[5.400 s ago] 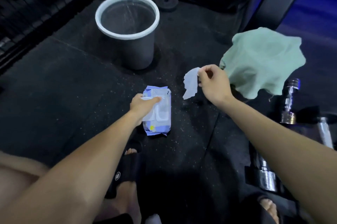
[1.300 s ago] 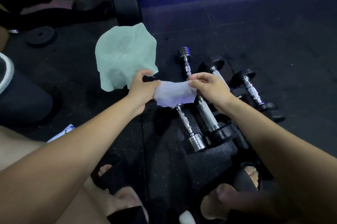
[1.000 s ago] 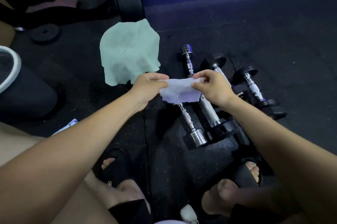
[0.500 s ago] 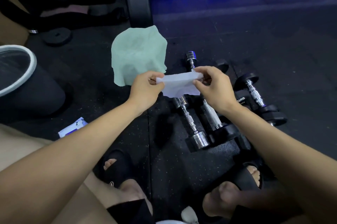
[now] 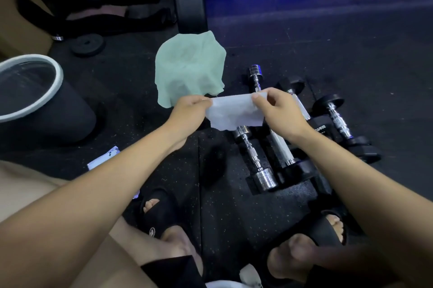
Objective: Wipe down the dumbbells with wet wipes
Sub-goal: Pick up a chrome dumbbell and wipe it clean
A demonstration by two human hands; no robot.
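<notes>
Nearest you, your two feet sit in black slide sandals (image 5: 161,215) on the speckled rubber floor (image 5: 218,205); the left sandal carries a small round white logo, too small to read. At your left forearm, one corner of the wet-wipe pack (image 5: 103,159) shows, printing illegible.

Your left hand (image 5: 191,112) and right hand (image 5: 277,112) are raised side by side, apart, each pinching one upper corner of a single white wet wipe (image 5: 234,112) between thumb and fingers. The wipe is stretched flat between them and hangs above the dumbbells, not touching them as far as can be told.

Below and right of the wipe, count four dumbbells (image 5: 255,159) lying close together on the floor: two all-chrome, two with chrome handles and black heads. One black head bears white lettering (image 5: 320,129), too blurred to read.

Beyond your left hand lies one pale green cloth (image 5: 189,72), draped in a mound. Far left stands one dark bin with a white rim (image 5: 30,109). Behind it lies one black weight plate (image 5: 87,44).
</notes>
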